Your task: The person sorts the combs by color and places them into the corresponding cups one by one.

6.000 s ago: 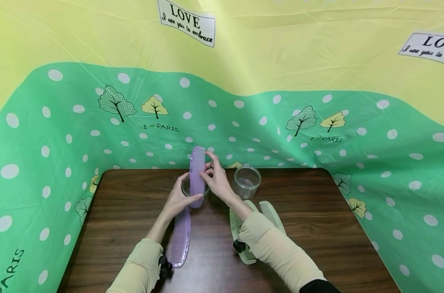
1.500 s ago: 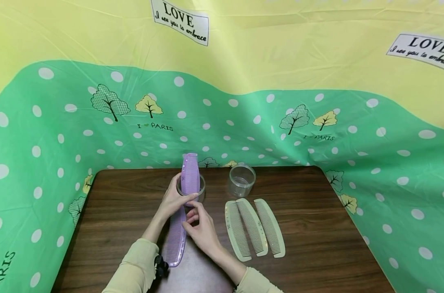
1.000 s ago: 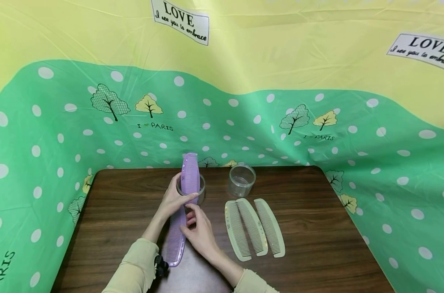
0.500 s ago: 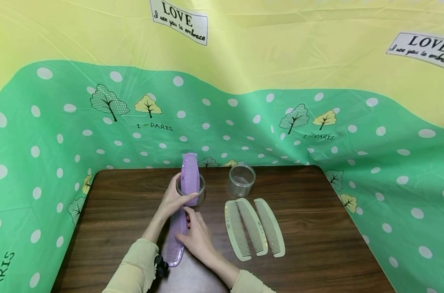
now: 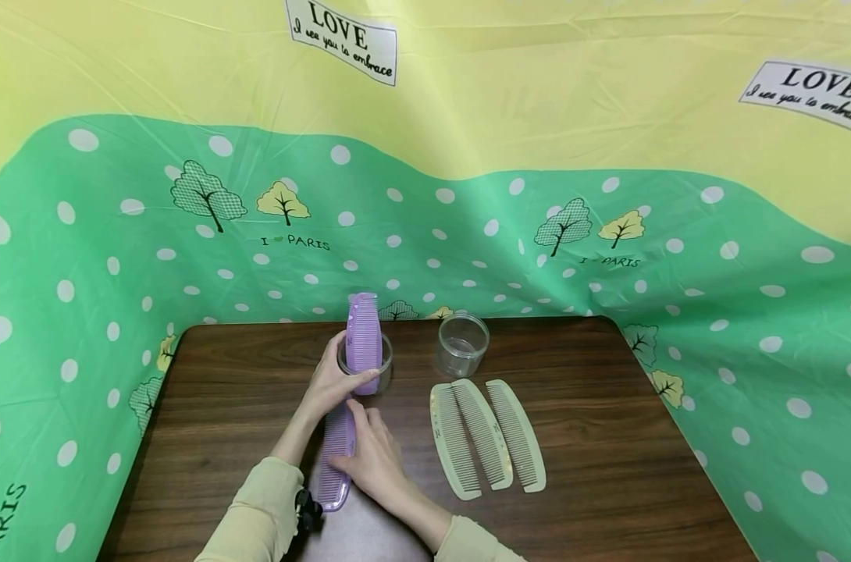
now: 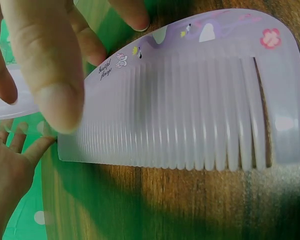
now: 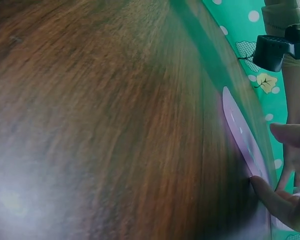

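Note:
My left hand (image 5: 327,386) grips the left clear jar (image 5: 386,371), thumb across its front. A purple comb (image 5: 364,336) stands upright in that jar; another edge seems to show behind it. Another purple comb (image 5: 337,445) lies flat on the table, just below the left hand. At this comb's right edge is my right hand (image 5: 376,460), its thumb over the teeth. In the right wrist view, one fingertip touches the flat comb (image 7: 240,132) while the other digit stays above it. Large in the left wrist view is the flat comb (image 6: 165,110), with painted flowers.
A second clear jar (image 5: 461,363) stands right of the first. In front of it lie three pale green combs, the left one (image 5: 453,445), the middle one (image 5: 483,433) and the right one (image 5: 517,437). A patterned green and yellow cloth (image 5: 425,218) surrounds the wooden table (image 5: 594,453).
Six seconds ago my right hand held a purple comb at the left jar. That comb stands inside now. The right hand has come down and leftward to the comb on the table.

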Demonstrator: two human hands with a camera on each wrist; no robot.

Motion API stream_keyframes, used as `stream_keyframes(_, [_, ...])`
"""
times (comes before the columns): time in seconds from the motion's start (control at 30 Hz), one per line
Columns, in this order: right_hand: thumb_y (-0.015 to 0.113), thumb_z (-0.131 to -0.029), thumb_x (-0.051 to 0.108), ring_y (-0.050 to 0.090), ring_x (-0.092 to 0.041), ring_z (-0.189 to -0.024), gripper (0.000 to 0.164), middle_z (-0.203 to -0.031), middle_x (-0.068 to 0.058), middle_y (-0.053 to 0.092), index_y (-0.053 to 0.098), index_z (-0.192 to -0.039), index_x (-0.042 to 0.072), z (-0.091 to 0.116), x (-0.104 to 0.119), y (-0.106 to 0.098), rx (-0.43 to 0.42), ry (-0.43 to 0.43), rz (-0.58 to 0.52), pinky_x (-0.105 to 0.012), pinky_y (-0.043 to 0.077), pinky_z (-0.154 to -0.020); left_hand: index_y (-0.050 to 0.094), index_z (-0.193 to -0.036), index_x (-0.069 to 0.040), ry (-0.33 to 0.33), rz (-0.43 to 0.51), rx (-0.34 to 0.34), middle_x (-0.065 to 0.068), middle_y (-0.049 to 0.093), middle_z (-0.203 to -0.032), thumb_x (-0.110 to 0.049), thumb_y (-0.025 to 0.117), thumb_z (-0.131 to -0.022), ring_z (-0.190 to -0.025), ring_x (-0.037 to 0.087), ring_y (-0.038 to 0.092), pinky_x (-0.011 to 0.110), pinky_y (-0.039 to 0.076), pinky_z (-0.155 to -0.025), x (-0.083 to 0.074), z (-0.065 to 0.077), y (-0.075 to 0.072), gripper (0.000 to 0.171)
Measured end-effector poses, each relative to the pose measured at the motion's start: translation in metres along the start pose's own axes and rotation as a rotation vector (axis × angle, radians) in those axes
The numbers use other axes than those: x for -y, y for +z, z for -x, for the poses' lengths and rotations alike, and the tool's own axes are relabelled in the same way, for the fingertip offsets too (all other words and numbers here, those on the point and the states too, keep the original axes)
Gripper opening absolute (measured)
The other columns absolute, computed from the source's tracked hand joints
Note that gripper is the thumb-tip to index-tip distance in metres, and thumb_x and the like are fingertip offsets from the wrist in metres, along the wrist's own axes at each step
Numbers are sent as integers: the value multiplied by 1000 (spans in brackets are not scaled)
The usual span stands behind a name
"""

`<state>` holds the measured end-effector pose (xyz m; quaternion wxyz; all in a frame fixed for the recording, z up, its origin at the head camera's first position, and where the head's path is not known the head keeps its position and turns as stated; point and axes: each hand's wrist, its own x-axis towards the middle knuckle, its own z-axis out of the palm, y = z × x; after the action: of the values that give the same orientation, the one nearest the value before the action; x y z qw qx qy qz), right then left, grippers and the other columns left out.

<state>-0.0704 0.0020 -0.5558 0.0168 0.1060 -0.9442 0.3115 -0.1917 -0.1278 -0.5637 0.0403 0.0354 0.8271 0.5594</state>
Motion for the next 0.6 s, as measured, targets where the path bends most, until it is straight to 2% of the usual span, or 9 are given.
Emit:
stream_keyframes(0.23, [96,-66,41,63,-27,-98,97,-118,-11,58,48,-146,13,-2,6,4,8,-15,99,-38,55,-68,25,-161,-27,-7,13,7,8,44,-156,-47,89,-77,-136,32,52,53,42,-113,0,0,0,108])
stream_keyframes(0.6, [97,-61,47,59,-27,-98,102,-119,-12,56,49,-144,13,-6,13,13,22,17,207,-35,53,-61,24,-161,-29,-14,33,12,8,44,-156,-47,89,-77,-136,33,52,54,42,-113,0,1,0,107])
